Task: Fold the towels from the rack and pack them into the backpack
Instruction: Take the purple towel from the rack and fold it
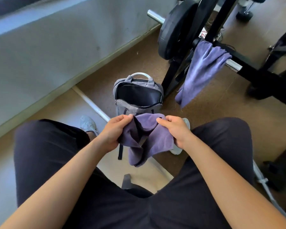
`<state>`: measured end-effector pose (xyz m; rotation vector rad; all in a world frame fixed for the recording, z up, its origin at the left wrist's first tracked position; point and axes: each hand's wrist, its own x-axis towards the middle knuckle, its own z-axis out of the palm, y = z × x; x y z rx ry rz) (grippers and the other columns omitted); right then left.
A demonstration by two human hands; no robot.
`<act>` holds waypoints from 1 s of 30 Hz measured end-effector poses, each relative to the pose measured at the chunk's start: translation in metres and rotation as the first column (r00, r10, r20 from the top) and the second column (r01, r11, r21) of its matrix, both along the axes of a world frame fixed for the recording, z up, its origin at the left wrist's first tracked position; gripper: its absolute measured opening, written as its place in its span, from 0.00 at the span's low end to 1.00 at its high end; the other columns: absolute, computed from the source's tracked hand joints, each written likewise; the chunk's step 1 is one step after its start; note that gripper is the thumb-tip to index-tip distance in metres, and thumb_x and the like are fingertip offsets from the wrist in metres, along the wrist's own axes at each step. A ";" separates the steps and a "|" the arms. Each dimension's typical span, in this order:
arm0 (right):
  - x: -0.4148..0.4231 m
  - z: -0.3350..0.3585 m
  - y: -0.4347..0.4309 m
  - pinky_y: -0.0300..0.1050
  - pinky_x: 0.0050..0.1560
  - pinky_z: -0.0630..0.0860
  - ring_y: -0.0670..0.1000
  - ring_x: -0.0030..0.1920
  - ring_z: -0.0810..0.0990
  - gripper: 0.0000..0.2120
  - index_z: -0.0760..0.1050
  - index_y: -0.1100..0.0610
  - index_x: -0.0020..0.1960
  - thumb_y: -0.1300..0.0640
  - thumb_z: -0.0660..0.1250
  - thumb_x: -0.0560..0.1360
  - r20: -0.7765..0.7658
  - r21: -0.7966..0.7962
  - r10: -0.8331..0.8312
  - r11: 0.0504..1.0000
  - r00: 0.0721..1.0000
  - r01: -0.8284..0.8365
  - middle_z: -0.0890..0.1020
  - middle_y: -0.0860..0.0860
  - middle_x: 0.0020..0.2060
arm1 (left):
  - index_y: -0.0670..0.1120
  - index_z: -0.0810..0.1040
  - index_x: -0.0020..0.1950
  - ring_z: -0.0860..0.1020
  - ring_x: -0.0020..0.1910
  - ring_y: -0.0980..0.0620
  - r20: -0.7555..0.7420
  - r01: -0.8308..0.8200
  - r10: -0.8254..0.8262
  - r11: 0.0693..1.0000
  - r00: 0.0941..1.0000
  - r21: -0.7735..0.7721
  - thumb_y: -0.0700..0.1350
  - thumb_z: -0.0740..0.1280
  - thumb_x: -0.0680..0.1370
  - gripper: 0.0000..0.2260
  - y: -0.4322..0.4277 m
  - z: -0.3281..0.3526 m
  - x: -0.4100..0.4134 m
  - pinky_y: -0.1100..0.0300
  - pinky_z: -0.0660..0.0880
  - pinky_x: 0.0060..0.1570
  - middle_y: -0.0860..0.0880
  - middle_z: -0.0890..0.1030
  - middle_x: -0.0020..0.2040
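Between both hands [145,131], a creased purple towel [153,138] hangs half-folded.

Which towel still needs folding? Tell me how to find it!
Look for the big black weight rack with the round plate. A shiny bar sticks out from it, and the purple towel hangs over that bar, next to the open grey backpack on the floor. Nobody touches it; the other purple towel is gripped by both hands.
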<state>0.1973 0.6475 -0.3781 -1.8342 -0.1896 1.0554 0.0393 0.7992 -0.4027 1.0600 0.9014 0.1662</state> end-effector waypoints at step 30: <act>-0.026 -0.013 0.011 0.48 0.57 0.83 0.50 0.53 0.86 0.17 0.79 0.60 0.58 0.70 0.75 0.71 0.279 0.315 0.055 0.938 0.959 -0.146 0.86 0.55 0.51 | 0.50 0.85 0.61 0.81 0.63 0.42 0.332 0.116 -0.130 0.991 0.934 0.062 0.34 0.67 0.81 0.15 -0.011 -0.013 0.005 0.47 0.76 0.66 0.41 0.84 0.62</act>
